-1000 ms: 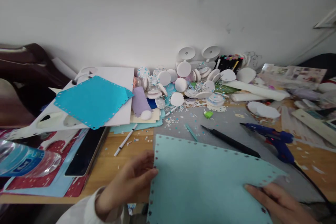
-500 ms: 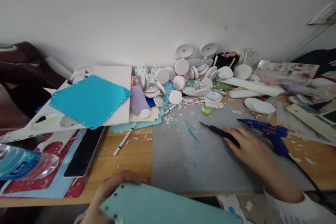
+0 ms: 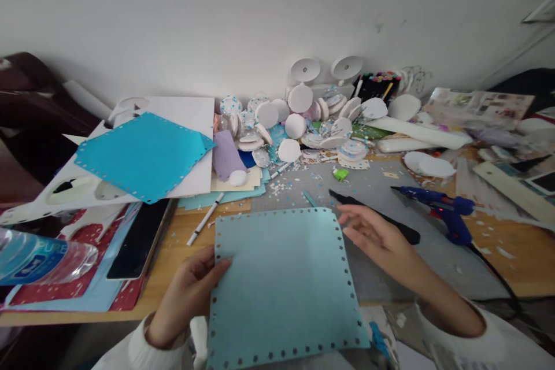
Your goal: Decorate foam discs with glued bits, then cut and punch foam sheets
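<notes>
A blue glue gun [image 3: 455, 205] lies on the grey mat [image 3: 437, 266] right of the right hand [image 3: 377, 243], which crosses in front of a slim black tool [image 3: 401, 228]. A narrow teal strip [image 3: 309, 198] pokes out behind the pale teal sheet [image 3: 281, 283], which is held up at the table's near edge, hiding part of the mat. Thin and nearly square, the sheet has small dark flower-shaped holes along its borders. The left hand [image 3: 195, 283] pinches its left edge, thumb on the face; the right hand is loosely open by the upper right corner, contact unclear. Beyond lie round white discs [image 3: 289, 150], some blue-speckled; leftward, a glossy bright-blue sheet [image 3: 143, 156] and a clear plastic bottle [image 3: 47, 257].
</notes>
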Motion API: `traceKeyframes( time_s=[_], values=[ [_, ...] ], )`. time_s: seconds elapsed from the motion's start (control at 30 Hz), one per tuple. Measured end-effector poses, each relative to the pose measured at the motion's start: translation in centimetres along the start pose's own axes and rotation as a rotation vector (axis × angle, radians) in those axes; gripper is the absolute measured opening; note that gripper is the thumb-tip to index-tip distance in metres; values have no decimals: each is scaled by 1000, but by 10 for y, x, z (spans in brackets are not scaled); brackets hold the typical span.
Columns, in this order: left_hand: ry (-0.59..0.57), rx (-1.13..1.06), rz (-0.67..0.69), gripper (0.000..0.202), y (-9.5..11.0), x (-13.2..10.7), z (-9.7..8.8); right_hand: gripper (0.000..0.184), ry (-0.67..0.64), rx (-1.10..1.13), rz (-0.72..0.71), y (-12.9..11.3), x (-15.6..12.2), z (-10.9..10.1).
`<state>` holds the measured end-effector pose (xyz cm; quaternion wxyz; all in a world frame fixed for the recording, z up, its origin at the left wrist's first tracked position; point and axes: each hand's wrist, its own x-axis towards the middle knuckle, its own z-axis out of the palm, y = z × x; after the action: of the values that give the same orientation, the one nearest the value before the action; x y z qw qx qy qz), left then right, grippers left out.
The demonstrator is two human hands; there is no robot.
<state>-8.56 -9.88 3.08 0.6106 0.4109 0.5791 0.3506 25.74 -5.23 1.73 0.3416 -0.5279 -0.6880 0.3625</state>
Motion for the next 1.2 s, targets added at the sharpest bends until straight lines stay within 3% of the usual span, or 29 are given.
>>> traceKeyframes(
  time_s=[0.1,0.23,0.3,0.4,0.47,0.53,0.63,0.73,0.83,0.9,0.97,1.07,1.13,1.2],
  values=[
    [-32,-2,18,37,-1,-2,-1,39,67,-92,-33,5,12,3],
    [-65,98,74,36,-7,0,-5,20,-58,-126,-53,-1,16,2],
    [19,211,190,36,-12,4,-8,18,-105,-153,-86,-6,13,2],
    [277,541,480,45,-11,11,-9,18,-111,-191,-137,-9,5,5],
    [334,790,667,51,-4,16,-5,18,-113,-197,-156,-8,-1,6],
    [256,970,803,48,5,20,2,18,-103,-180,-172,-5,-7,7],
    [72,1109,903,21,15,28,14,19,-76,-158,-167,0,-17,7],
    [22,1036,855,17,18,32,19,21,-41,-194,-95,6,-27,6],
    [185,820,713,13,18,30,14,34,-7,-232,-23,9,-33,3],
    [230,737,590,16,18,26,9,29,-3,-238,-8,9,-33,-1],
    [128,726,479,20,15,21,2,24,36,-251,-27,7,-28,-6],
    [-140,761,336,21,6,15,-6,22,115,-287,-94,3,-17,-15],
    [-167,792,342,15,2,12,-11,21,82,-307,-145,-1,-6,-17],
    [-13,844,472,33,6,12,-12,21,-43,-316,-203,-6,9,-15]
  ],
)
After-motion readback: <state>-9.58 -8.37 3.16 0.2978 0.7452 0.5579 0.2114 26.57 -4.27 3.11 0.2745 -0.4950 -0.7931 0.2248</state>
